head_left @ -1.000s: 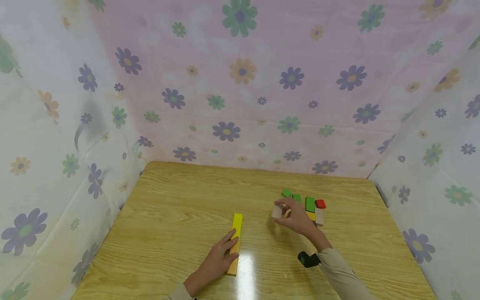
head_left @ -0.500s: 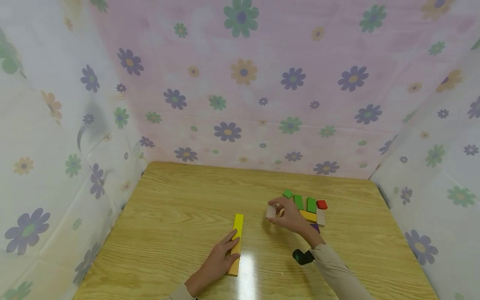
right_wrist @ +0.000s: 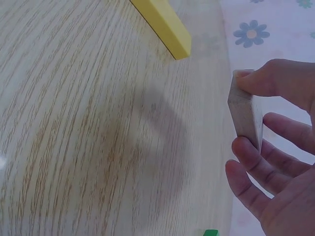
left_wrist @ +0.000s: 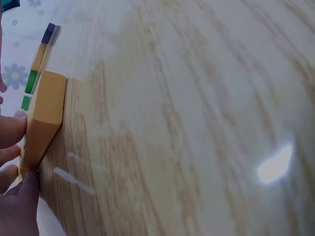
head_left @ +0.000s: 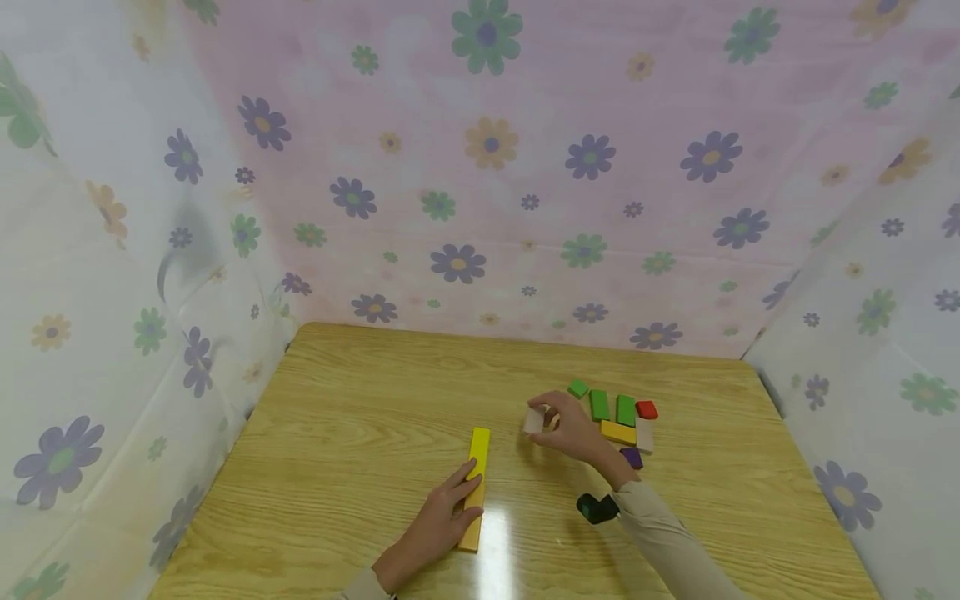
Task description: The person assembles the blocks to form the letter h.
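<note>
My right hand (head_left: 573, 429) pinches a pale wooden block (head_left: 534, 420) between thumb and fingers, held above the table to the right of the yellow piece. In the right wrist view the block (right_wrist: 246, 110) hangs clear of the tabletop. My left hand (head_left: 437, 518) grips a yellow block (head_left: 477, 450) and an orange block (head_left: 469, 536), which lie end to end in one line on the table. In the left wrist view the left fingers and thumb (left_wrist: 17, 167) lie around the sides of the orange block (left_wrist: 47, 101).
Right of the right hand lie green blocks (head_left: 626, 410), a red block (head_left: 647, 409), an orange-yellow block (head_left: 618, 432), a pale block (head_left: 644, 437) and a purple block (head_left: 632, 457). Flowered cloth (head_left: 525, 225) stands behind the wooden table (head_left: 375, 400) and at its sides.
My right hand has moved left with the pale block, bringing it closer to the yellow block and uncovering the purple one. My left hand has stayed on the line of blocks.
</note>
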A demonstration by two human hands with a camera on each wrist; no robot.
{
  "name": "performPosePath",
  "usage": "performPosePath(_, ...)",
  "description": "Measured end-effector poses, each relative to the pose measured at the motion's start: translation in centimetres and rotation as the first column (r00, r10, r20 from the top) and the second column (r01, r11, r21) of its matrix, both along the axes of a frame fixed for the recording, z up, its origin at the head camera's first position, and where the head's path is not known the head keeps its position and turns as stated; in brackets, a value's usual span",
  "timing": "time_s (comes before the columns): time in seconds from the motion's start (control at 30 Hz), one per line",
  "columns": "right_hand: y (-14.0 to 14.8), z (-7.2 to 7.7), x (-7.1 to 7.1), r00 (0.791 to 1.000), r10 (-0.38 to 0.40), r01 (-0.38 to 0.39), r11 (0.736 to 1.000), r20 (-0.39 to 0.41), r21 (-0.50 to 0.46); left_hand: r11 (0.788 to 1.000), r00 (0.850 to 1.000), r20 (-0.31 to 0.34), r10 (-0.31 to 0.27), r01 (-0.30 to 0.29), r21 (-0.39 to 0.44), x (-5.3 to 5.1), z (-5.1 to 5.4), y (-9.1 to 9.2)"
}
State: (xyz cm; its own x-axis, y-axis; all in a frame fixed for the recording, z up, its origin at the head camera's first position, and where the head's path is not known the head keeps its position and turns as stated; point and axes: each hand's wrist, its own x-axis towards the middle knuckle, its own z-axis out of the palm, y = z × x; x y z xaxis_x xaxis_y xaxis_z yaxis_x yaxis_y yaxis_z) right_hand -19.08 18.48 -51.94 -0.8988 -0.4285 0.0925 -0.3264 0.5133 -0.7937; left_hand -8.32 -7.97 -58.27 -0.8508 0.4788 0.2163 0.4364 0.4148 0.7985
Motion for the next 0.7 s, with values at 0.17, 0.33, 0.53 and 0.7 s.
performPosePath(0.17,-0.5,0.1,-0.1,1.0,0.005,-0.005,1.0,0.03,-0.005,1.0,1.0,-0.011,0.001,-0.001,0.006,0.0,0.0,0.0)
performPosePath(0.33,-0.9,-0.3,-0.4,0.999,-0.004,0.003,1.0,0.035,0.013,1.0,1.0,-0.004,0.005,-0.005,0.0,-0.1,0.0,0.0)
performPosePath(0.53,-1.3,-0.7,-1.0,0.999,-0.005,0.004,1.0,0.031,0.024,1.0,1.0,-0.005,0.012,-0.012,-0.007,-0.2,-0.1,0.0)
performPosePath(0.7,-1.7,-0.8,-1.2,0.999,0.002,-0.003,1.0,0.038,0.011,1.0,1.0,0.0,0.018,-0.018,-0.015,-0.2,-0.4,0.0)
